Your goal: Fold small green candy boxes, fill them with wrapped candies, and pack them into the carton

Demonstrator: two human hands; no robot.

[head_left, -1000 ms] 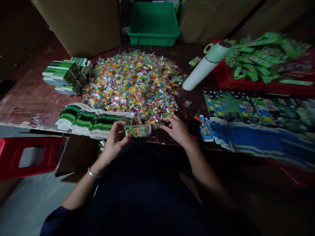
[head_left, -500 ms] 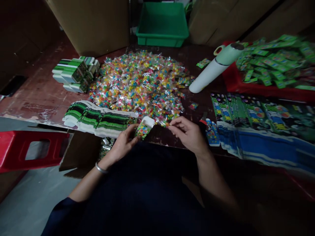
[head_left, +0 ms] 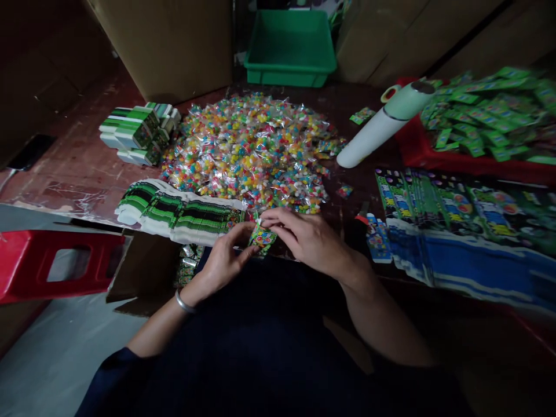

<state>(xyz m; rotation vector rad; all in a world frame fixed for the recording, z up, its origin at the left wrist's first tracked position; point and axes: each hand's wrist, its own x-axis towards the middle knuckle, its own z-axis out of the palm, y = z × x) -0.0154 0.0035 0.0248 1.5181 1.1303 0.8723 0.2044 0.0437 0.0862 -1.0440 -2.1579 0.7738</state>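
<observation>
My left hand [head_left: 226,260] is closed round the lower left side of a small green printed candy box [head_left: 263,238], near the table's front edge. Over the top of that box, my right hand [head_left: 304,237] has its fingers pinched at the white flap; they cover the opening, and whether a candy packet is between them is hidden. Just beyond both hands lies a big heap of clear packets of colourful candies [head_left: 247,145]. A row of flattened green and white cartons [head_left: 182,211] lies beside my left hand.
Stacked boxes [head_left: 134,130] stand at the left, a green bin [head_left: 291,49] at the back. A white bottle [head_left: 382,127] leans right of the heap, near a red tray [head_left: 417,147] of green packs. Printed sheets [head_left: 469,249] cover the right side; a red stool [head_left: 26,260] is at left.
My right hand has moved left from the heap's front edge to the top of the candy box. The left hand still holds the box, whose opening is now covered by fingers.
</observation>
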